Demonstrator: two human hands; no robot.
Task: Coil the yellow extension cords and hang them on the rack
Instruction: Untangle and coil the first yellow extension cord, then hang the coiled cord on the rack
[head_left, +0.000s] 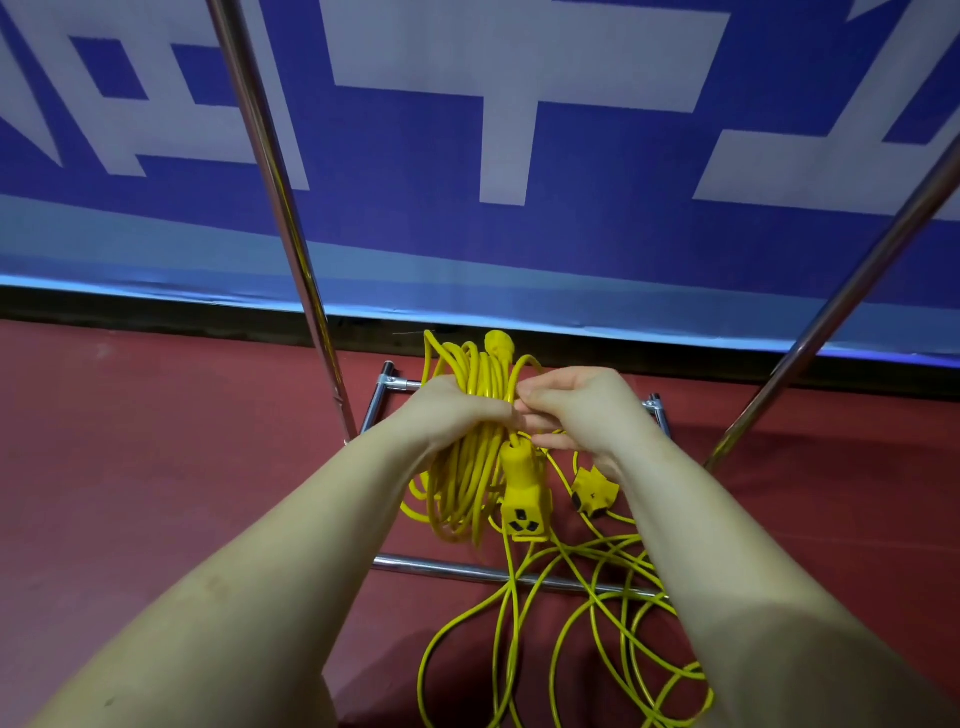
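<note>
Gripped mid-bundle by left hand (457, 410), coil (467, 457) takes a wrap pinched by right hand (582, 410); slack grip risks loops spilling onto floor (156, 441).

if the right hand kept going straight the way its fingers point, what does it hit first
The right hand points left, toward the coiled cord gripped by the left hand. Its fingertips are already at those strands, so it would meet the bundle first, then probably the left hand's fingers; depth is unclear.
</note>
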